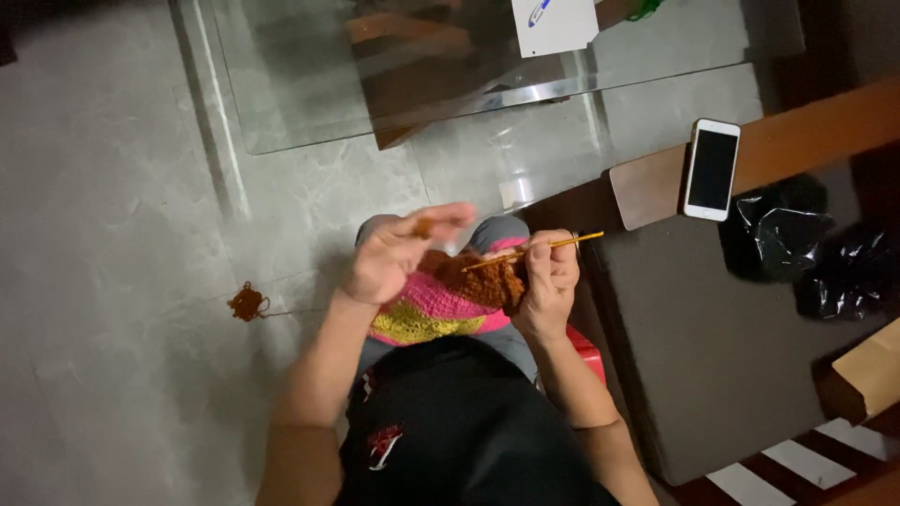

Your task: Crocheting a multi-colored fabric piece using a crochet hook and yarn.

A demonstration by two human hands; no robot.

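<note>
Pale grey marble floor (pixel 112 187) spreads under me, dimly lit. A glass table (pixel 309 84) stands ahead, and a dark sofa cushion (pixel 712 365) with a wooden armrest (pixel 816 126) sits at my right.

I have a single view, from a camera worn on the person's head. It looks almost straight down over the chest and lap, close to the left hand (pixel 398 251) and right hand (pixel 547 281) at the frame's middle. The grey tiled floor (pixel 103 281) spreads farther below, and a glass table (pixel 309 103) crosses the top edge.
</note>
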